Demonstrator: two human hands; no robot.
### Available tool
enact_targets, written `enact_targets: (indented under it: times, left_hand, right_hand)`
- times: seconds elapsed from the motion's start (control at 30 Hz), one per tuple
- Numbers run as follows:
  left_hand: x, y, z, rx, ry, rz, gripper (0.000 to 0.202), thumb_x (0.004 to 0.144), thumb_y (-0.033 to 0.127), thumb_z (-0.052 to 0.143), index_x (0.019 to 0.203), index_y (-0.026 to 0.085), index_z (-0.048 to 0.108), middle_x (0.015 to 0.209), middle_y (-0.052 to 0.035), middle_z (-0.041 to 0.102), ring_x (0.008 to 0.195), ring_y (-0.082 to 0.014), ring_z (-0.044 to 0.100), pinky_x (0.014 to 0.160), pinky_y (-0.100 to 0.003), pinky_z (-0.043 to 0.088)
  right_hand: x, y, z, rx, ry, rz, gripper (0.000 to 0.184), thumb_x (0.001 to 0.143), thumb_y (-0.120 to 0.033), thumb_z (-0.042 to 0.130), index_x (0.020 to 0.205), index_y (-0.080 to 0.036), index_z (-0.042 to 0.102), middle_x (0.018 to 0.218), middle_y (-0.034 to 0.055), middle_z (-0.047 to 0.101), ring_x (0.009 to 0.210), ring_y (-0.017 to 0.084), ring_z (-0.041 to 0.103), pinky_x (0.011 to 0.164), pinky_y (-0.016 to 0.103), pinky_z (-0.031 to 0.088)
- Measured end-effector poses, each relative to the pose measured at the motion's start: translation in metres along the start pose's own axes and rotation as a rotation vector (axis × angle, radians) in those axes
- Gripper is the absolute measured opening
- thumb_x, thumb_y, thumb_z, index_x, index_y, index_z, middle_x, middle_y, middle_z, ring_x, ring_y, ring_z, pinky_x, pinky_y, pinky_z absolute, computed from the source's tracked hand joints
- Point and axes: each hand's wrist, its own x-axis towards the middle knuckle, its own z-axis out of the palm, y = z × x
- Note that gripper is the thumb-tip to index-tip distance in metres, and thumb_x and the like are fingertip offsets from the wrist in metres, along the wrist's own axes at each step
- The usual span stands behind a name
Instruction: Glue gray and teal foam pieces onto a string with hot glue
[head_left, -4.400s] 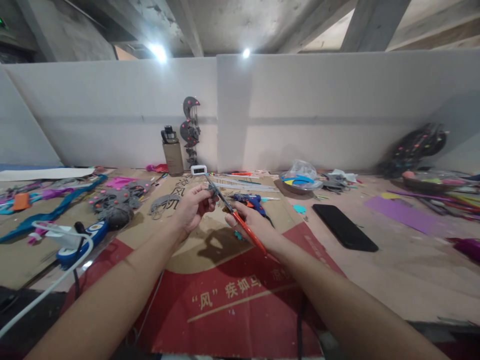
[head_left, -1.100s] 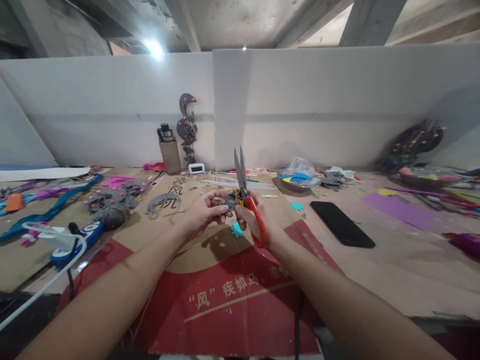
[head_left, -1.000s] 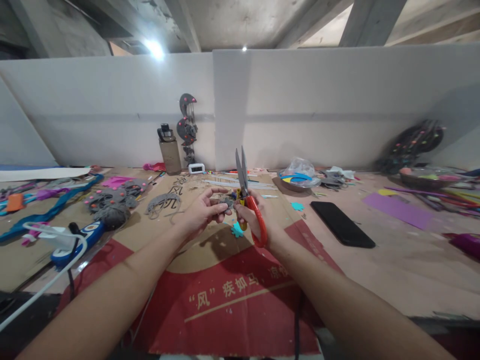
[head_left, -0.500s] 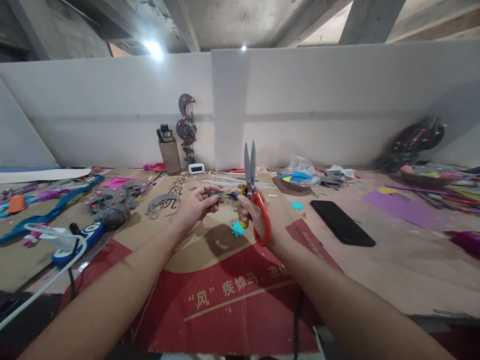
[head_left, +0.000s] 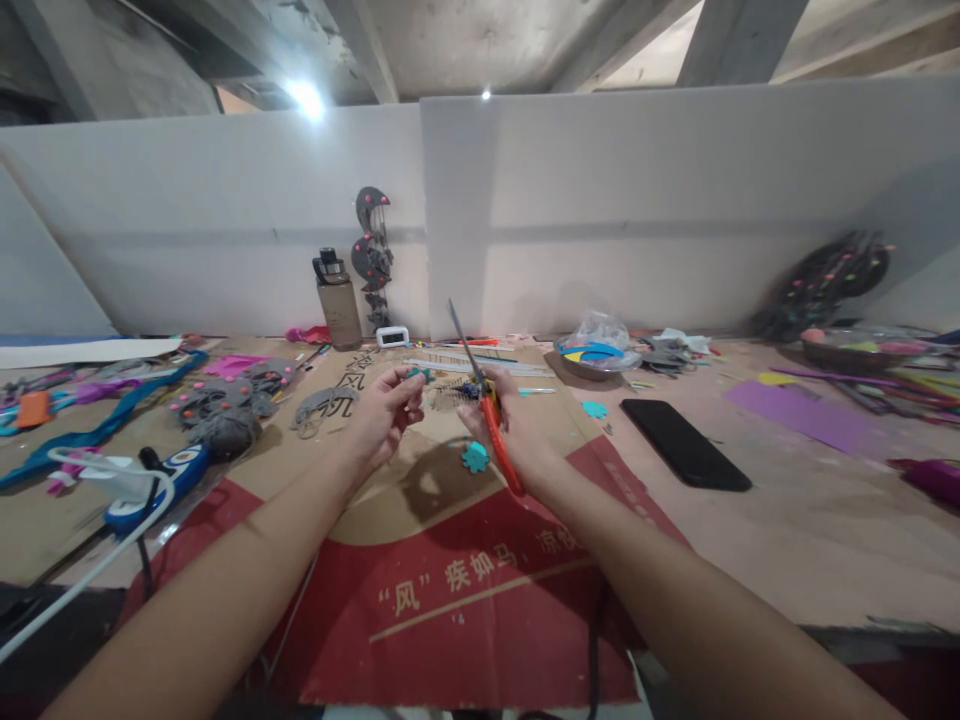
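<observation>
Red-handled scissors (head_left: pixel 495 436) in the right hand's (head_left: pixel 520 424) grip; left of them, the left hand (head_left: pixel 380 415) pinches a teal cutout (head_left: pixel 424 374), seemingly for steadiness.

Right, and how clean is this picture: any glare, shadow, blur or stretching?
Head view: a bright white light glares at upper left. Head view: a dark shadow falls on the tan-and-red printed cardboard sheet, below the left hand and right hand. Head view: the dark, colour-dotted bundle at far right looks smeared, and both forearms look stretched toward the lower corners.
</observation>
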Motion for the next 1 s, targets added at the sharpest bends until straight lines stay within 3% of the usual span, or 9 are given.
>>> enact_targets:
  times: [0.13, 0.3, 0.57, 1.0]
  left_hand:
    - [0.002, 0.003, -0.001, -0.054, -0.002, -0.031, 0.028, 0.063, 0.025, 0.076, 0.075, 0.016, 0.053, 0.060, 0.0053, 0.050, 0.050, -0.0030, 0.045, 0.047, -0.014, 0.036]
    - [0.004, 0.003, -0.001, -0.013, 0.034, -0.024, 0.028, 0.061, 0.025, 0.076, 0.068, 0.014, 0.051, 0.057, 0.0046, 0.048, 0.047, -0.0019, 0.041, 0.046, -0.014, 0.034]
    - [0.006, 0.000, -0.007, 0.103, 0.015, 0.069, 0.020, 0.062, 0.020, 0.072, 0.065, 0.015, 0.053, 0.055, 0.0055, 0.045, 0.048, -0.0037, 0.038, 0.048, -0.018, 0.034]
    - [0.005, 0.000, -0.006, 0.185, -0.013, 0.107, 0.021, 0.060, 0.026, 0.076, 0.071, 0.016, 0.062, 0.058, 0.0039, 0.051, 0.048, -0.0048, 0.037, 0.048, -0.020, 0.032]
  right_hand:
    - [0.000, 0.001, -0.004, -0.256, -0.065, -0.065, 0.051, 0.074, -0.031, 0.060, 0.121, -0.022, 0.044, 0.103, 0.0054, 0.052, 0.083, 0.015, 0.051, 0.078, 0.032, 0.044]
    - [-0.001, 0.009, -0.006, -0.505, -0.094, -0.104, 0.050, 0.075, -0.035, 0.061, 0.122, -0.024, 0.047, 0.101, 0.0071, 0.053, 0.083, 0.018, 0.050, 0.077, 0.034, 0.043]
    - [-0.002, 0.003, -0.007, -0.591, -0.071, -0.127, 0.048, 0.076, -0.039, 0.062, 0.119, -0.023, 0.049, 0.100, 0.0086, 0.053, 0.085, 0.019, 0.050, 0.076, 0.032, 0.042]
    - [-0.004, 0.001, -0.006, -0.662, -0.073, -0.131, 0.049, 0.076, -0.047, 0.060, 0.118, -0.024, 0.049, 0.100, 0.0089, 0.052, 0.090, 0.021, 0.049, 0.078, 0.033, 0.041]
